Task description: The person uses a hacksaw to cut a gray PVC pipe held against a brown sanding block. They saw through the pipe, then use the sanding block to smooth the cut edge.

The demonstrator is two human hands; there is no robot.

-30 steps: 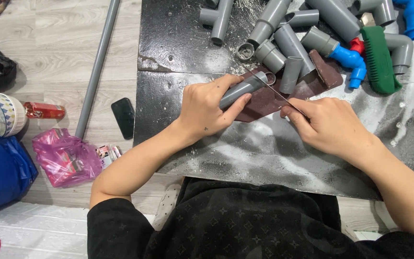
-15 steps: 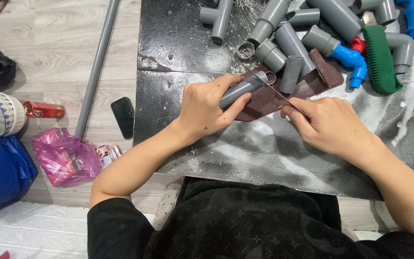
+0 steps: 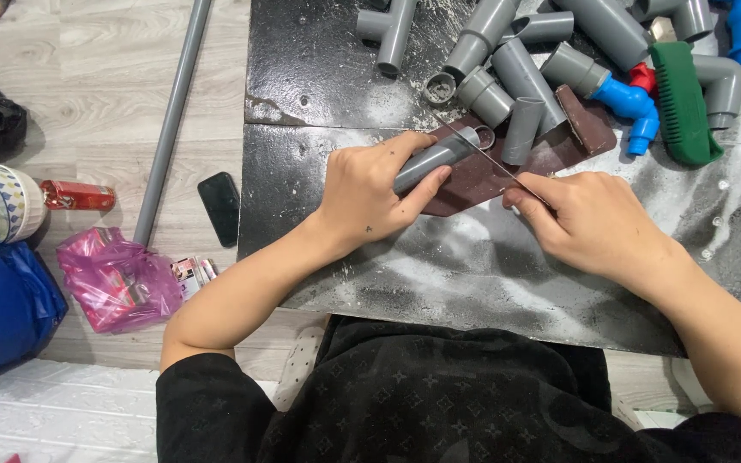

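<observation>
Little has moved since the earlier frame: left hand (image 3: 369,190) still grips the short grey pipe piece (image 3: 433,159) on the brown pad (image 3: 482,176), right hand (image 3: 589,221) pinching the thin saw blade (image 3: 484,154) across its end. Short, square strokes seem best.

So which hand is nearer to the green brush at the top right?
The right hand. It lies just below and left of the green brush, apart from it. The left hand grips a grey pipe piece farther left.
</observation>
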